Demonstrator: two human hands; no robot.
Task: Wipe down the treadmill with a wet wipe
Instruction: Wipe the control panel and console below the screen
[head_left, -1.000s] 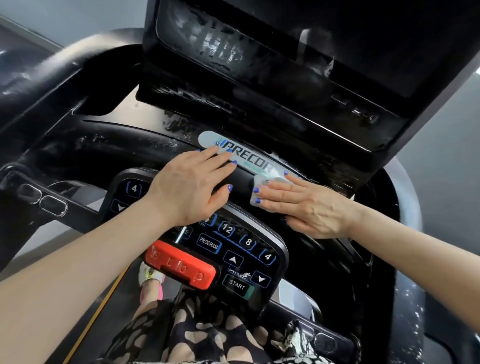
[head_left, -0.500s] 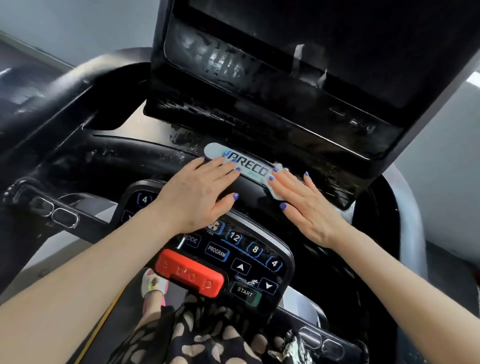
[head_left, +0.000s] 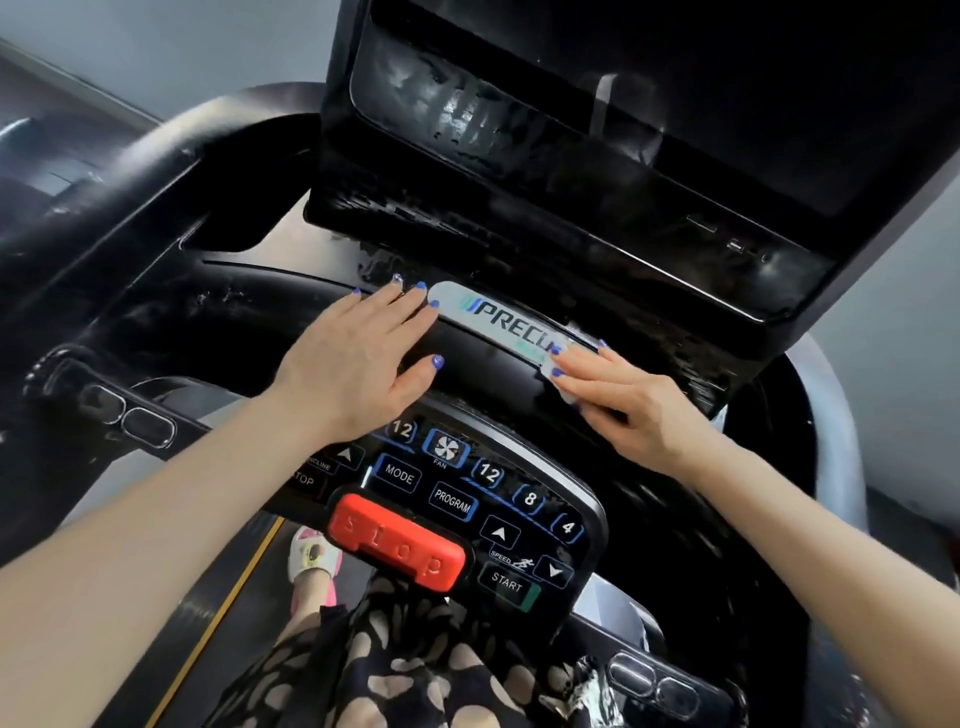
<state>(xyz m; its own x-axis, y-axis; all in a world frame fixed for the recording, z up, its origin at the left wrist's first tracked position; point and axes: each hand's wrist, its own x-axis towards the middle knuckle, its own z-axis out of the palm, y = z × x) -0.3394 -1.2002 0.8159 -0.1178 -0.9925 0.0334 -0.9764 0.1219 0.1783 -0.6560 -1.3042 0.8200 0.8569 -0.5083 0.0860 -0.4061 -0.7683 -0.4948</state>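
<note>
The wipe lies flat under the straight fingers of the right hand, pressed against the treadmill console ridge at the right end of the silver nameplate, whose visible letters read "PRECU" before the hand covers the rest. The left hand rests flat and open on the same ridge, just left of the nameplate, holding nothing. Judged step: wiping the console ridge and nameplate; next the wipe likely needs dragging on across the ridge toward the keypad, marked FAN, MODE, PROGRAM, SPEED, START and a red stop bar.
</note>
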